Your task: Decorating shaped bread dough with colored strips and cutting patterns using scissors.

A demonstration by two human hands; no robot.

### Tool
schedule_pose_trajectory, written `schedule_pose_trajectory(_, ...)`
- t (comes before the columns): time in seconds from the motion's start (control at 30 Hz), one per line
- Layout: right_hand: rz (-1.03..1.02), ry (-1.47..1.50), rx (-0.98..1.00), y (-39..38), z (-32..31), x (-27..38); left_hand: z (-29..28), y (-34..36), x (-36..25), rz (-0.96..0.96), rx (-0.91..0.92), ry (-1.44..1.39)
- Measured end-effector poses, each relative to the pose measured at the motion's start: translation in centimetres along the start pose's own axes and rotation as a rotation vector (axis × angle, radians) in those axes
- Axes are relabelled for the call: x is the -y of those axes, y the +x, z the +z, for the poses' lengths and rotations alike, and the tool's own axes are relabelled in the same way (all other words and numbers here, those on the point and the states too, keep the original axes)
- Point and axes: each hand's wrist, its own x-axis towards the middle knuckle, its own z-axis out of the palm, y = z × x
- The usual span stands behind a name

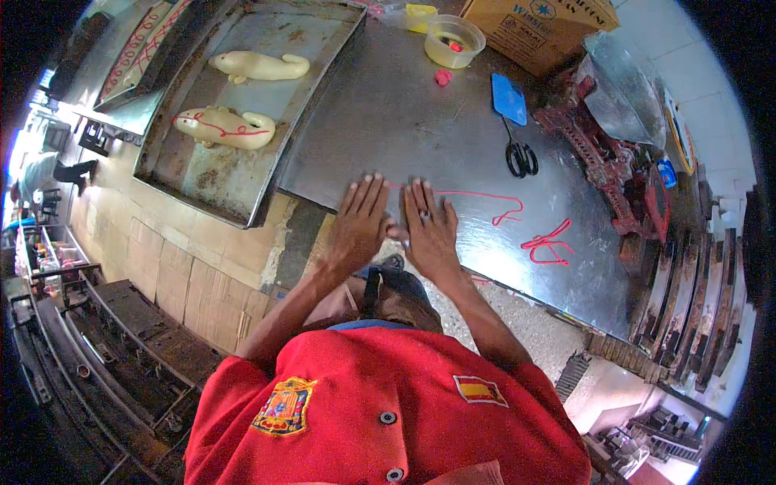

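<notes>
My left hand [362,218] lies palm down at the near edge of the metal table [364,121], its fingers stretched forward. Beside it is my right hand [431,234], also flat with extended fingers; the thumbs are close together. A thin red dough strand [485,195] shows between the fingertips and runs out to the right, ending in a loose loop. Whether it passes under both palms is hidden. Farther right lies a tangle of red strands [551,242]. In the left tray rest two pale, curl-tailed dough shapes, a plain one [263,66] and one with red strands [220,120].
The worn metal tray [311,101] overhangs the table's left side. A second tray [133,89] holds dough with red squiggles. At the back are a plastic tub [440,55], a pink lump [443,77] and a cardboard box [533,36]. A blue scraper [508,99], black-handled scissors [521,159] and reddish metal equipment [602,153] stand right.
</notes>
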Motion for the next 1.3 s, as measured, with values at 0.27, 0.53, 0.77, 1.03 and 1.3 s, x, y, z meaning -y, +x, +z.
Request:
schedule_pose_trajectory(0.27, -0.006, -0.15, -0.062, 0.1, 0.1, -0.4, -0.2, -1.2, 1.2, -0.027, -0.039, 0.054)
schedule_pose_trajectory(0.53, 0.023, -0.133, -0.047, 2.5, -0.6, -0.6, -1.7, 1.3, 3.1, -0.075, -0.044, 0.185)
schedule_pose_trajectory(0.77, -0.051, -0.094, 0.01, 1.8, 0.4, 2.1, -2.3, -2.9, 3.1, -0.025, 0.039, 0.046)
schedule_pose_trajectory(1.03, 0.05, -0.118, 0.019, 1.9, 0.6, 3.9, -3.0, -4.6, 4.6, -0.053, 0.09, 0.134)
schedule_pose_trajectory(1.3, 0.097, -0.075, -0.042, 3.1, 0.4, 5.2, -2.9, -3.2, 7.9, -0.013, 0.055, 0.105)
